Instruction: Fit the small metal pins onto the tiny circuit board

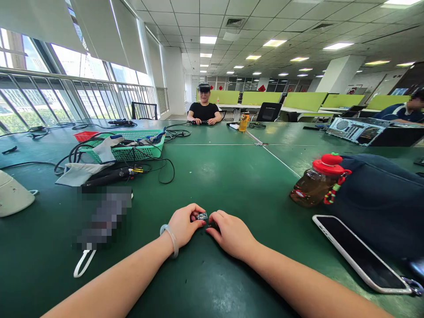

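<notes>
The part (202, 216) is pinched in my left hand (182, 224), by one end, probably to leave its face clear; my right hand (234, 232) curls beside it (gripping anything? can't tell), low over the table (212, 278).

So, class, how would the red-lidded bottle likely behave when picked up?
The bottle is probably heavy for its size, since what looks like brown liquid shows inside. Its smooth, glossy wall may feel slippery. The strap hanging from its red lid would likely swing.
</notes>
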Tool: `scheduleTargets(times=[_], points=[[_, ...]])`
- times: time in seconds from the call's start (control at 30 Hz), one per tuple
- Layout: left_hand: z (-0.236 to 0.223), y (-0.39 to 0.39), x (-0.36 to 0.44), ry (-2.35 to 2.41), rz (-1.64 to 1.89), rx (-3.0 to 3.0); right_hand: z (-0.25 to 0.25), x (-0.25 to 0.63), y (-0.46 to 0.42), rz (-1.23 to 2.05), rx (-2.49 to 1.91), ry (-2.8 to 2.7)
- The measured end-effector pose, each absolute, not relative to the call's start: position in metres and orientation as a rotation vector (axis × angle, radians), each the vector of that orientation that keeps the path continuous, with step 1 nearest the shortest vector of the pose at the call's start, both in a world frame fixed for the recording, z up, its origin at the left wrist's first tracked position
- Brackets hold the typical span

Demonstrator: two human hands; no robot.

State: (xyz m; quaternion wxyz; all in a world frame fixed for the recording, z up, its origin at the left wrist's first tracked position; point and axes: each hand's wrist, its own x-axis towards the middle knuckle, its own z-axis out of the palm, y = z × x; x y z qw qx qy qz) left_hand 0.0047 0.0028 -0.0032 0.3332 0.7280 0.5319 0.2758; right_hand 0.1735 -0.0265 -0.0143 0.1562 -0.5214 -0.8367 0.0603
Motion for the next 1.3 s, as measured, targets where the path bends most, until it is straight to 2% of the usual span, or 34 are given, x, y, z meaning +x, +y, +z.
scheduleTargets(times=[0.8, 1.3], points=[[-0.003, 0.001, 0.005, 1.397, 0.641, 1.993, -0.018, 0.176, -0.019, 0.065, -1.487, -2.440], [0.003, -0.010, 0.011, 1.092, 0.680, 1.894, -0.011, 0.176, -0.028, -0.011, -1.225, -2.408]])
